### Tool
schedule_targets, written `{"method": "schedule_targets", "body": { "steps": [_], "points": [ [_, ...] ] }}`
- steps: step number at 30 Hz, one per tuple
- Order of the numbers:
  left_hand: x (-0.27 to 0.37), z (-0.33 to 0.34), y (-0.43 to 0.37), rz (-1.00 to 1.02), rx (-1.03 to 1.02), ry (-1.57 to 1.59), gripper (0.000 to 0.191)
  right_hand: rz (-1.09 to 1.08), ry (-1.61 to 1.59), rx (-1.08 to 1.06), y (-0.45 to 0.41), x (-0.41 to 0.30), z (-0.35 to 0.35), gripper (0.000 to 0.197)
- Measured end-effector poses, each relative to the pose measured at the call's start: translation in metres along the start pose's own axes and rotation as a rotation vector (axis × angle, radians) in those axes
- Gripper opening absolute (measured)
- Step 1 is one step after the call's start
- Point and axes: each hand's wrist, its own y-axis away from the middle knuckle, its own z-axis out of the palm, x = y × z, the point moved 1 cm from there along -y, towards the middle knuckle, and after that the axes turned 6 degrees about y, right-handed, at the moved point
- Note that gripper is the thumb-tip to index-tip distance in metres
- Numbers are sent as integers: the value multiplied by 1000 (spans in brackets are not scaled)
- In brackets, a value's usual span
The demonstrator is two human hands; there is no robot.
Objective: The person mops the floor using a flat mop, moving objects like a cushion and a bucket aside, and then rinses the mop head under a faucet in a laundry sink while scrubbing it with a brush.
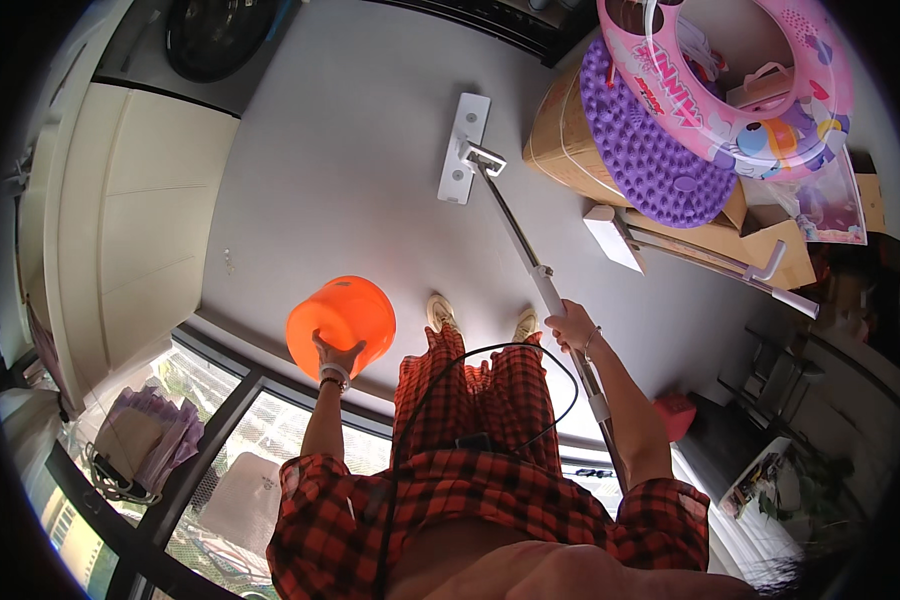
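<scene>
My left hand point(336, 356) is on the near side of an orange plastic bucket point(367, 307), with thumb and fingers spread against it. The bucket looks tilted, and I cannot tell whether it rests on the floor. My right hand point(570, 326) is wrapped around the pole point(511, 225) of a flat mop. Ahead of my feet, the mop's white rectangular head point(459, 180) lies flat on the grey floor point(330, 150). The pole's lower end runs back past my right forearm.
At right, a cardboard box point(562, 142) carries a purple bumpy mat point(645, 142) and a pink inflatable swim ring point(727, 135). Another flat-headed tool point(615, 236) lies beside them. Cream cabinets point(157, 195) line the left. A black cable point(570, 367) loops before my legs. Windows are behind me.
</scene>
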Motion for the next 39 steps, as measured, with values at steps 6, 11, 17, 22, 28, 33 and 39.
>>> {"method": "schedule_targets", "body": {
  "steps": [6, 11, 17, 22, 28, 33, 39],
  "points": [
    [25, -16, -5, 77, -25, -78, 114, 38, -263, 58, -43, -25, -15, 18],
    [31, -31, 2, 20, -24, -100, 116, 46, -218, 10, -68, -81, -64, 16],
    [33, -43, 13, -176, -9, -50, 120, 19, 19, -15, -111, -162, -123, 17],
    [-4, -42, 32, -199, 63, 6, 118, -79, 226, -137, -148, -252, -123, 20],
    [6, -35, 37, -282, 67, 67, 116, -104, 654, -158, -168, -344, -95, 19],
    [-15, -34, 38, -369, 77, 212, 115, -92, 732, -233, -189, -422, -43, 18],
    [15, -54, 12, -466, 66, 281, 118, -122, 848, -106, -199, -531, 9, 12]
  ]
}}
